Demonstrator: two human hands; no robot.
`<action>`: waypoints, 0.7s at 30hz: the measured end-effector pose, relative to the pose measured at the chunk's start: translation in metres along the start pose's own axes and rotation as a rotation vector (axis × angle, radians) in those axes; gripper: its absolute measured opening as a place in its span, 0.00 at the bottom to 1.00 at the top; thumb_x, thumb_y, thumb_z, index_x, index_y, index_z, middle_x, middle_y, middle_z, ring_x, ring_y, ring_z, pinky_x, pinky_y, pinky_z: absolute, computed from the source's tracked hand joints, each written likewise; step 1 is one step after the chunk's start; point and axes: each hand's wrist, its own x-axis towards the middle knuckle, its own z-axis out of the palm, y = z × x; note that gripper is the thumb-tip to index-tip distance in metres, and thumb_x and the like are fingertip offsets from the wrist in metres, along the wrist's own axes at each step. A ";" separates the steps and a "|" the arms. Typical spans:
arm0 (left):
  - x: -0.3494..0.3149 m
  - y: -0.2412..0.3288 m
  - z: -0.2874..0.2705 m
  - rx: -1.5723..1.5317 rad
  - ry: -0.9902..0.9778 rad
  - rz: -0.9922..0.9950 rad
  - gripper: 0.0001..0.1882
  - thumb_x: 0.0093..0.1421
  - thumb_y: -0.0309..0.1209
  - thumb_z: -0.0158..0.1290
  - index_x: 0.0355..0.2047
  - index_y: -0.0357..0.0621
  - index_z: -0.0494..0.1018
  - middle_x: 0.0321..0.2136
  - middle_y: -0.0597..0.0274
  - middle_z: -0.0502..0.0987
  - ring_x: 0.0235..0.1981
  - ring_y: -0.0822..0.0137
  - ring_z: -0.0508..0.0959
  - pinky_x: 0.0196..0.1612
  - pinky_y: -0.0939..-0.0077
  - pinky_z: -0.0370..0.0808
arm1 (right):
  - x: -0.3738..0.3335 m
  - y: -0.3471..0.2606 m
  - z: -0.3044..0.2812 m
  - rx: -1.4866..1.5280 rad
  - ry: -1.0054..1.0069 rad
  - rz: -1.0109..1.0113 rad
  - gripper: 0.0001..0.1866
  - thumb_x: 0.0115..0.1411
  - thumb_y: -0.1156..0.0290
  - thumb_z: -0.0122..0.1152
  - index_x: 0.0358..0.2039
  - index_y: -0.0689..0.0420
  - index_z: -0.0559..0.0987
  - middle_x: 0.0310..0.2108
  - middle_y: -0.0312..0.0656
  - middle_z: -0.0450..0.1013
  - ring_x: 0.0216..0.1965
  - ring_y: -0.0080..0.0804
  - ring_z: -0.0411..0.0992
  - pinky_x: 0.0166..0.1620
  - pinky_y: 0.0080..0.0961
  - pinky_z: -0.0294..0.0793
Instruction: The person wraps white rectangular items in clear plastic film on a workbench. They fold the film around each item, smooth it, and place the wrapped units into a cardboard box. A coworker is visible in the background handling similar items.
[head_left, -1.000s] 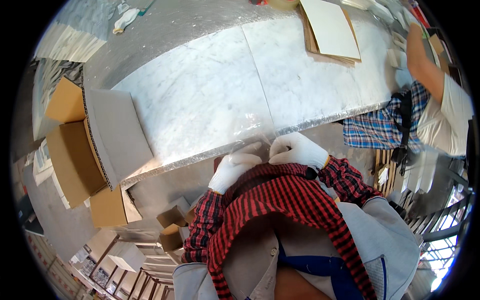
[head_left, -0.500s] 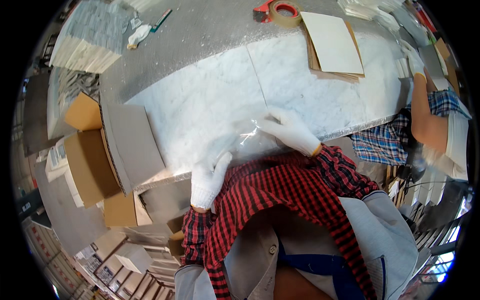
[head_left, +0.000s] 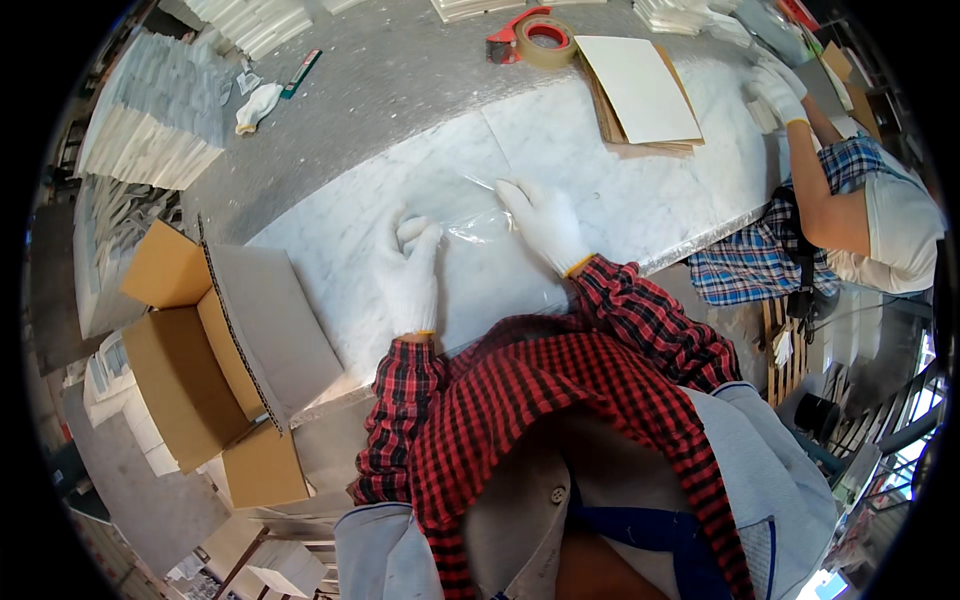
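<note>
A clear plastic bag (head_left: 478, 229) is stretched between my two hands over the white marble-patterned tabletop (head_left: 330, 225). My left hand (head_left: 410, 268), in a white knit glove, is closed with thumb and fingers pinching the bag's left side. Gloved the same way, my right hand (head_left: 545, 225) grips the bag's upper right edge between thumb and fingers. The lower part of the bag hangs toward the table's front edge and is hard to make out. Red-and-black checked sleeves cover both my forearms.
An open cardboard box (head_left: 220, 350) stands at the left front edge. Beyond lie a stack of cards (head_left: 640, 95), a tape dispenser (head_left: 540, 40), a cutter (head_left: 301, 73) and a crumpled glove (head_left: 258, 107). Tall paper stacks (head_left: 155, 110) rise at far left. A co-worker (head_left: 835, 190) works at right.
Both my hands have moved up and away from my body, stretching the bag out over the table. The view has shifted slightly. The co-worker's arm has moved.
</note>
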 end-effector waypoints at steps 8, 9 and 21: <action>0.011 -0.022 -0.011 0.081 0.083 -0.026 0.28 0.64 0.26 0.62 0.64 0.34 0.71 0.39 0.61 0.84 0.36 0.74 0.80 0.41 0.79 0.77 | 0.024 0.013 0.020 -0.401 0.066 -0.219 0.17 0.72 0.51 0.56 0.45 0.48 0.86 0.32 0.50 0.82 0.36 0.54 0.81 0.41 0.46 0.79; 0.015 -0.029 -0.012 0.108 0.093 0.007 0.28 0.64 0.26 0.62 0.64 0.34 0.72 0.38 0.62 0.84 0.34 0.75 0.80 0.39 0.80 0.77 | 0.027 0.013 0.021 -0.429 0.038 -0.192 0.19 0.71 0.49 0.57 0.45 0.49 0.86 0.33 0.51 0.82 0.36 0.53 0.81 0.41 0.45 0.79; 0.030 -0.012 -0.006 0.524 0.080 0.191 0.25 0.64 0.28 0.60 0.62 0.46 0.75 0.38 0.56 0.85 0.36 0.63 0.84 0.45 0.70 0.80 | 0.051 -0.005 -0.009 -0.450 0.144 -0.427 0.20 0.68 0.56 0.59 0.57 0.48 0.80 0.38 0.49 0.80 0.38 0.51 0.80 0.44 0.45 0.79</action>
